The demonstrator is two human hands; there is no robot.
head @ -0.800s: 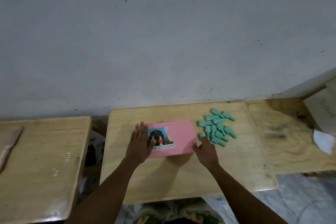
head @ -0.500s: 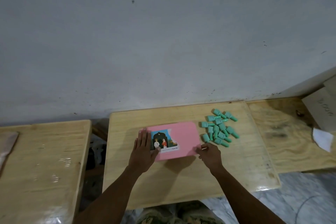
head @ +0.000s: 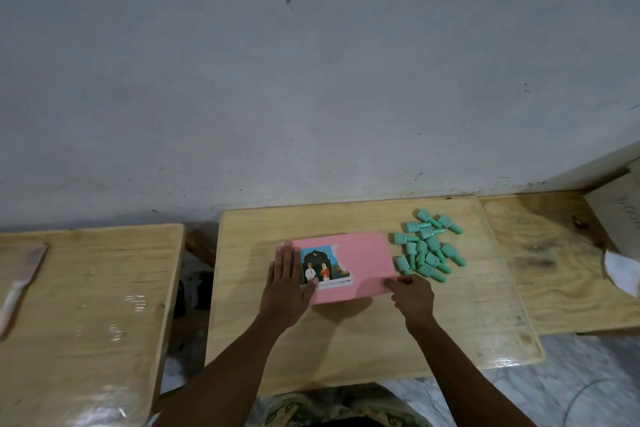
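A flat pink box [head: 367,263] with a partly torn picture label lies on the middle wooden table [head: 346,340]. My left hand [head: 285,282] lies flat with straight fingers along the box's left edge, thumb on the label. My right hand [head: 412,295] is at the box's near right corner, fingers curled, its thumb and forefinger on the corner. Several small teal bottles [head: 427,250] lie in a heap just right of the box, beyond my right hand.
A second wooden table [head: 86,315] stands to the left with a pale flat tool [head: 19,284] at its far left. A third wooden surface [head: 554,263] on the right carries a cardboard box [head: 620,215] and white paper [head: 621,272]. A grey wall rises behind.
The pink box has been pushed a little away from me and toward the bottles. My right hand has come off the bottle heap to the box's near right corner; my left hand stays flat.
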